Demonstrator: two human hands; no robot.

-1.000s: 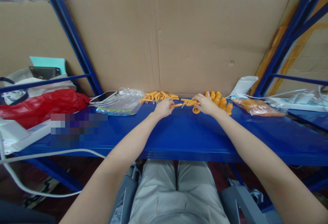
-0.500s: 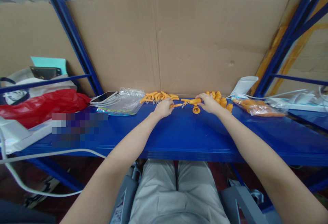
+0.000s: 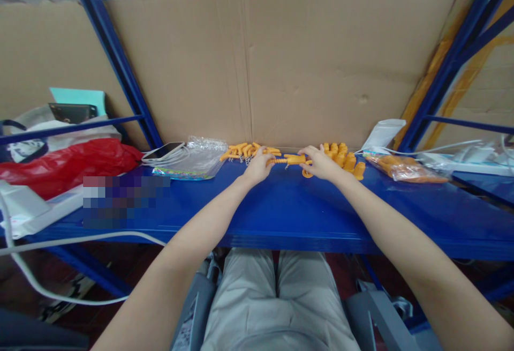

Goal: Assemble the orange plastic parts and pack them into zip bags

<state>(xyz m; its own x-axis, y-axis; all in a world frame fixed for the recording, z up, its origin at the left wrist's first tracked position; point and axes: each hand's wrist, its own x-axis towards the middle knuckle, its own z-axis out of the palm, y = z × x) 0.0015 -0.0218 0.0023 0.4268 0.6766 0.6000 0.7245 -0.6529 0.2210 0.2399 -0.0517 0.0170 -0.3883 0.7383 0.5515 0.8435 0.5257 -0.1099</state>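
My left hand (image 3: 258,166) is closed, pinching an orange spiral-ribbed rod (image 3: 278,161) that points to the right. The rod's tip meets an orange tube-like piece (image 3: 295,159), from which a small metal chain (image 3: 286,167) hangs. Around that piece's right end are the fingers of my right hand (image 3: 323,164). Just below those fingers lies a round orange cup-shaped part (image 3: 307,174), partly covered. Behind my left hand is a heap of orange branching pieces (image 3: 243,151) with short chains. Several orange stubby cylinders (image 3: 343,157) stand beyond my right hand.
A clear plastic bag (image 3: 196,163) and a white cable lie left on the blue table (image 3: 277,211). A bag of orange parts (image 3: 401,167) is at right. A red plastic bag (image 3: 76,163) and a power strip sit far left. Cardboard (image 3: 313,67) closes the back.
My right hand has moved left onto the tube-like piece, which now lines up against the spiral rod. The cup-shaped part is more covered. My left hand has barely moved.
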